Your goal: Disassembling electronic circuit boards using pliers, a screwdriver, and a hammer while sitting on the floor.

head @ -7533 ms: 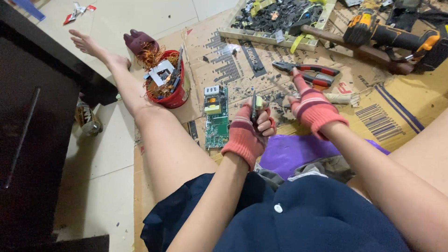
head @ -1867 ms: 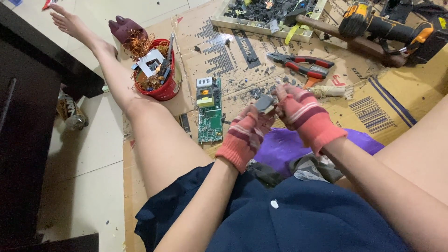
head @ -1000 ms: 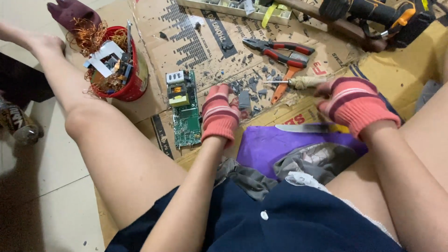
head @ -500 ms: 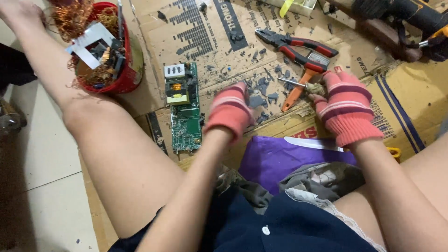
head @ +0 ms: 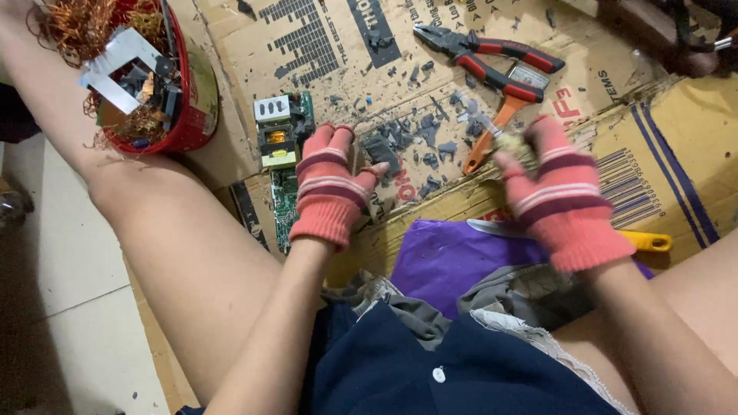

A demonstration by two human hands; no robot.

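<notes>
My left hand (head: 329, 188), in a red striped fingerless glove, rests low on the cardboard (head: 323, 46). A small dark grey component (head: 382, 147) is pinned between its thumb and forefinger. A green circuit board (head: 283, 150) lies just left of this hand. My right hand (head: 561, 196), gloved the same way, is closed on the pale end of a screwdriver (head: 483, 147) whose orange part points down-left over the dark chips. Red-and-black pliers (head: 496, 61) lie beyond it.
A red bucket (head: 196, 115) of copper wire and metal scraps stands at the upper left by my bare leg. A purple sheet (head: 453, 261) and a yellow-handled blade (head: 646, 242) lie in front of my lap. Tiled floor is at the left.
My hands have parted. The left one went down to the cardboard with the grey component. The right one reached to the screwdriver and closed on it. The view has come closer.
</notes>
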